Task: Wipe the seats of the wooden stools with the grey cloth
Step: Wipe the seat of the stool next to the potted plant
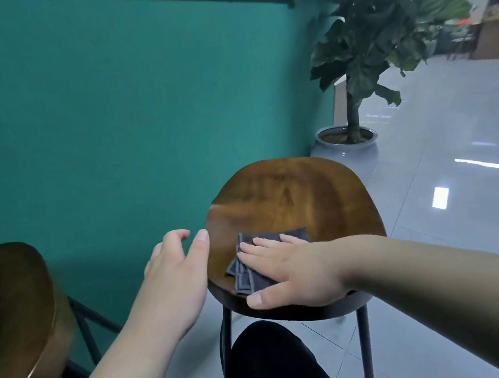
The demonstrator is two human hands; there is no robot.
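In the head view, the wooden stool (290, 202) being cleaned stands at centre frame, its rounded brown seat tipped toward the camera on thin black metal legs. The folded grey cloth (249, 279) lies on the lower left part of that seat, near the front rim. The right hand (292, 272) lies flat on top of it, fingers straight and spread, the thumb hanging over the front edge. Pressing with the palm like this, not pinching, probably keeps the whole pad against the wood as it slides.

The left hand (174, 278) holds nothing. Its fingers are loosely extended just beside the seat's left rim, likely ready to steady the stool. Whether the thumb touches the rim cannot be told.

A second wooden stool (13, 309) shows at the lower left, well apart from the cloth and, judging by that, probably not the one in hand. Behind are a teal wall (108, 111) and, at upper right, a potted plant (380, 34) on glossy floor tiles (457, 165).
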